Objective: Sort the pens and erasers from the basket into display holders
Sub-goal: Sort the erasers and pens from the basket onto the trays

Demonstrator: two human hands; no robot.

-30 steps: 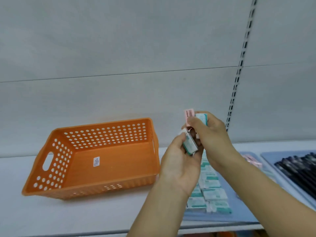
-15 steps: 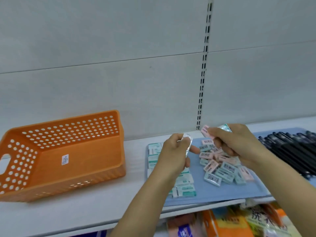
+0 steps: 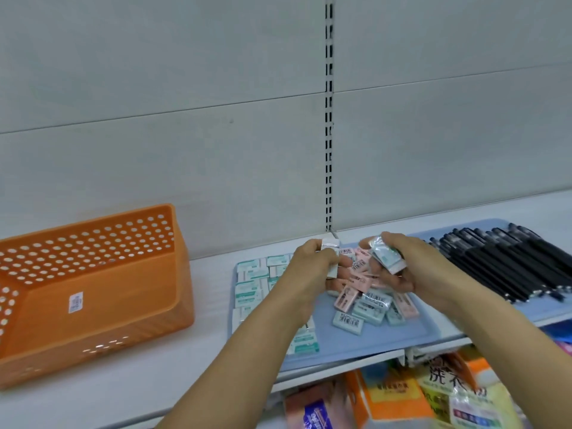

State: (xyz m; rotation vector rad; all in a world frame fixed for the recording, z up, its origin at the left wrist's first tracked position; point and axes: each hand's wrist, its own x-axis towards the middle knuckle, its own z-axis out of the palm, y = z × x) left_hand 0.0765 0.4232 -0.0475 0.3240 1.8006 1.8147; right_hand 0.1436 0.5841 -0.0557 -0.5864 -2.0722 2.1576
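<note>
Perforated orange plastic basket (image 3: 89,292) shown tipped at shelf left | white wrapped eraser (image 3: 330,255) gripped by left hand (image 3: 312,270) | loose pile of pink and teal erasers (image 3: 368,300) on pale blue tray (image 3: 340,348) | apparently several wrapped erasers (image 3: 387,257) clutched in right hand (image 3: 408,264) | black pens (image 3: 507,261) laid at right.

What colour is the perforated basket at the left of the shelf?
Orange, with a small white sticker inside; the basket shows in the head view, the only one.

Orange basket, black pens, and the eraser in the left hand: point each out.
Orange basket (image 3: 102,308): head view, bare inner floor.
Black pens (image 3: 507,264): head view, middle of the barrels.
Eraser (image 3: 330,244): head view, wrapped top end above the left hand (image 3: 309,274).
</note>
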